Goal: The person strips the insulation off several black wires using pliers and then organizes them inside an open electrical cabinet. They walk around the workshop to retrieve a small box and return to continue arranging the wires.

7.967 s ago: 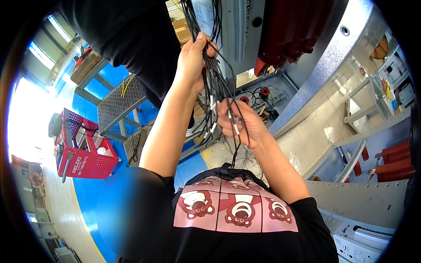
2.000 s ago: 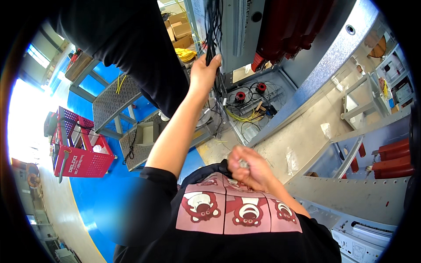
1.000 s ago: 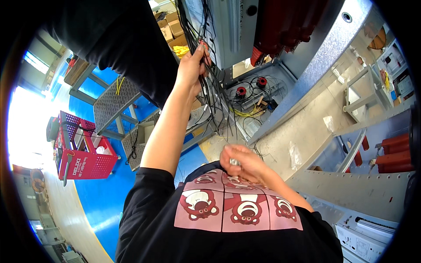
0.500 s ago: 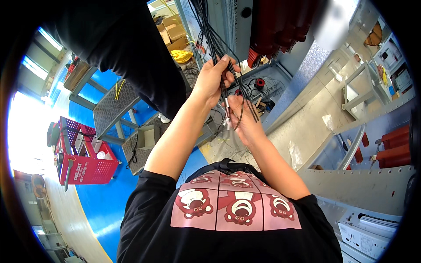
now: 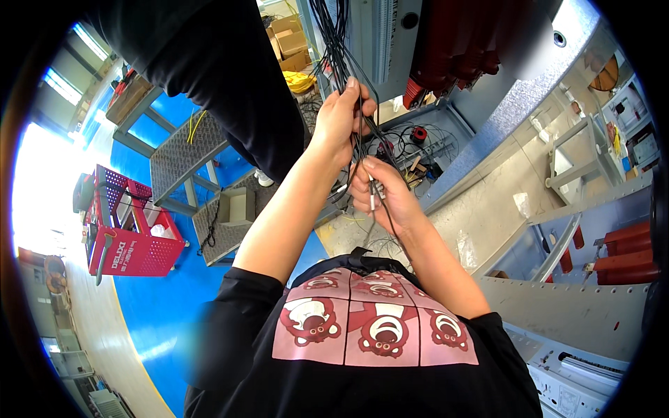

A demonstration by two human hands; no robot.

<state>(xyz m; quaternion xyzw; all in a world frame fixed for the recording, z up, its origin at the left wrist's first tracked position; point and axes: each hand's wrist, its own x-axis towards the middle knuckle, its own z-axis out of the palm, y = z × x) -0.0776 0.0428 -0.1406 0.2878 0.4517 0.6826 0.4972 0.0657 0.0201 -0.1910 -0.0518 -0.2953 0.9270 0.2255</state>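
Observation:
A bundle of thin black wires (image 5: 333, 43) hangs down from above, in front of a grey metal cabinet (image 5: 360, 35). My left hand (image 5: 337, 125) is closed around the bundle, its thumb pressed over the strands. Just below and to the right, my right hand (image 5: 390, 198) has its fingers curled on the wires' lower part. White sleeves (image 5: 372, 199) show on some wire ends at the right fingers. A few loose ends stick out beside and below that hand.
Another person's dark-trousered leg (image 5: 244, 90) stands close at left, by metal steps (image 5: 182, 164). Dark red ribbed parts (image 5: 446, 56) hang inside the cabinet. A red perforated cart (image 5: 143, 258) stands far left. At right are a blue-grey metal post (image 5: 516, 104) and another metal frame (image 5: 557, 299).
My right fingers have curled in around the lower wires, where the hand was more open before. My left hand keeps its grip on the bundle. The whole view has shifted slightly.

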